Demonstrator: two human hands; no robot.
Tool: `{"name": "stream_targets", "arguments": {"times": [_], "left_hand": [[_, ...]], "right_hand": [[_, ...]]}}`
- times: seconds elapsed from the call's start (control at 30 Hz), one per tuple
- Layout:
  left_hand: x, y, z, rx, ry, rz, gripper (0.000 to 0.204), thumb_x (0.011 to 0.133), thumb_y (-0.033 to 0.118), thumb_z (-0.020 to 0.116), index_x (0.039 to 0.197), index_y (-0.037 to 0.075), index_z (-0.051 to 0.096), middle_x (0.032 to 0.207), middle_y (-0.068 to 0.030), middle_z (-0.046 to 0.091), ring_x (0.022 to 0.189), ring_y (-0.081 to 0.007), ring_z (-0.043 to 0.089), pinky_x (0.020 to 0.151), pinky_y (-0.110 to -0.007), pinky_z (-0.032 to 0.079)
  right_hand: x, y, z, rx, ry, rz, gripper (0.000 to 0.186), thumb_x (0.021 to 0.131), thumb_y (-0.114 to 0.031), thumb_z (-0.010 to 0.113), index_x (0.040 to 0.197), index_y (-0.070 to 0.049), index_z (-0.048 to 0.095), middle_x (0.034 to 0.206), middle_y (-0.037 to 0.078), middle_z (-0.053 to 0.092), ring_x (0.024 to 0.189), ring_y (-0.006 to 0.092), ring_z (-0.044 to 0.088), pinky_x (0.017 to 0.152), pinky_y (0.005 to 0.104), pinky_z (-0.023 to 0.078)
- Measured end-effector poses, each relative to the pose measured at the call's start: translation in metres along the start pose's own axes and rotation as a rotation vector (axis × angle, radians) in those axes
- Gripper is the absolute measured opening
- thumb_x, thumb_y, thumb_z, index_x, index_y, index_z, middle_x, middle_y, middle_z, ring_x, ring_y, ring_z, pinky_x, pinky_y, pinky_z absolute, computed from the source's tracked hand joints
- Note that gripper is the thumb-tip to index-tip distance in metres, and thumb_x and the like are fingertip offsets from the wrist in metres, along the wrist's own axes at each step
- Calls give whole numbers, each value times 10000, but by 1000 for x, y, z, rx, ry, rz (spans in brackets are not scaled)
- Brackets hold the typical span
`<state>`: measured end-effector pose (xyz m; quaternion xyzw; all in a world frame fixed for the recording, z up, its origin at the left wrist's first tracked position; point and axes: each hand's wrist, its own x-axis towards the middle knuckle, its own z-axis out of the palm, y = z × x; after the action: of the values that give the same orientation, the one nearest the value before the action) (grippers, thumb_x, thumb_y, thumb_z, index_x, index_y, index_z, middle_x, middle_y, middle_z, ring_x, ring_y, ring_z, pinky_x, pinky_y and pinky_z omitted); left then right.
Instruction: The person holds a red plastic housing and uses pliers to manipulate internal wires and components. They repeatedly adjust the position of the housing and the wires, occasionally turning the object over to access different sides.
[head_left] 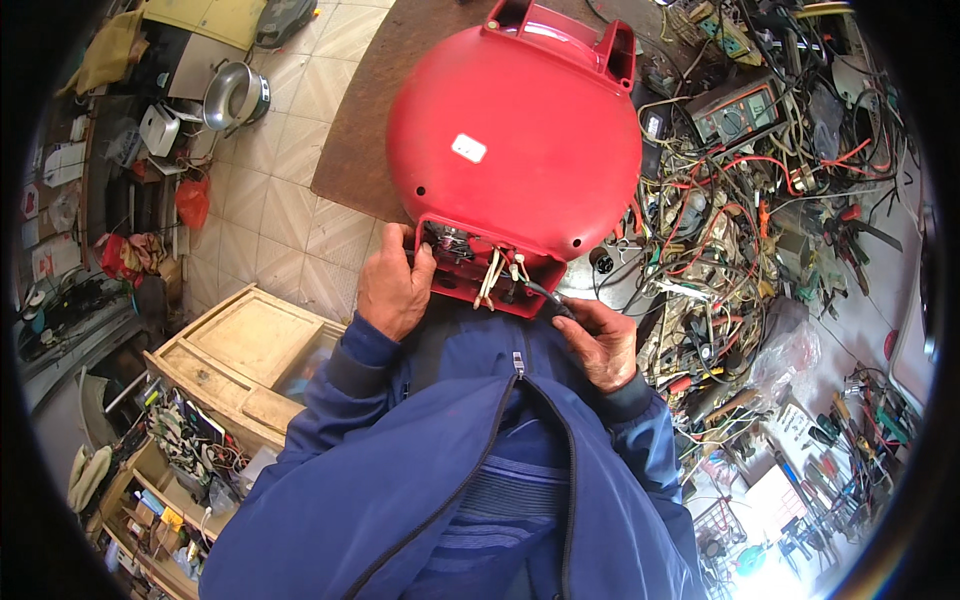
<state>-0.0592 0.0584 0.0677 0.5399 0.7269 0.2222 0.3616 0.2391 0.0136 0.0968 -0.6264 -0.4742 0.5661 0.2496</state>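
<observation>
A large round red appliance housing [540,110] lies upside down before me, its near end resting close to my lap. In that end is an uncovered compartment with several pale wires [490,278] sticking out of it. My left hand [393,290] grips the compartment's left wall between thumb and fingers. At the compartment's right corner, my right hand [604,345] is closed round a black cable [541,291] that runs into the housing. The fingertips of my left hand are partly hidden behind the red wall.
The housing rests on a brown board [355,150]. On the right lies a dense tangle of wires [700,250] with a multimeter [732,122] and hand tools. A wooden drawer cabinet [240,350] stands at left, and a metal pot [232,97] sits farther off.
</observation>
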Motion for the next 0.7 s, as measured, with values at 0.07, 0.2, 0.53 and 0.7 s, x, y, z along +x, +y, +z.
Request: {"name": "stream_targets", "arguments": {"times": [0.07, 0.2, 0.53, 0.7], "left_hand": [[1, 0, -1, 45, -19, -9, 246, 1025, 206, 611, 1154, 0, 573, 930, -289, 705, 897, -514, 688, 763, -558, 529], [2, -1, -2, 66, -13, 23, 238, 1033, 213, 599, 1130, -3, 576, 925, -286, 699, 894, -513, 687, 762, -550, 527], [4, 5, -7, 182, 37, 92, 255, 968, 171, 681, 1144, -1, 613, 1021, -267, 690, 947, -470, 679, 818, -504, 540], [0, 39, -9, 190, 212, 559, 396, 823, 25, 789, 1204, 35, 683, 1195, -171, 657, 1071, -367, 643, 913, -433, 541]], "right_hand": [[1, 3, 1, 8, 6, 42, 254, 933, -106, 830, 1134, 27, 747, 724, -14, 659, 631, 43, 539, 571, 253, 448], [0, 12, 3, 34, 54, 49, 228, 944, -98, 806, 1123, 27, 745, 761, 17, 691, 659, 59, 574, 598, 264, 464], [71, -46, -38, -425, -319, -374, 141, 906, -132, 733, 955, 0, 729, 865, 203, 698, 830, 422, 684, 728, 483, 537], [116, -66, -37, -332, -506, -136, 199, 859, -108, 801, 1005, 24, 767, 891, 218, 762, 849, 358, 761, 752, 428, 576]]}}
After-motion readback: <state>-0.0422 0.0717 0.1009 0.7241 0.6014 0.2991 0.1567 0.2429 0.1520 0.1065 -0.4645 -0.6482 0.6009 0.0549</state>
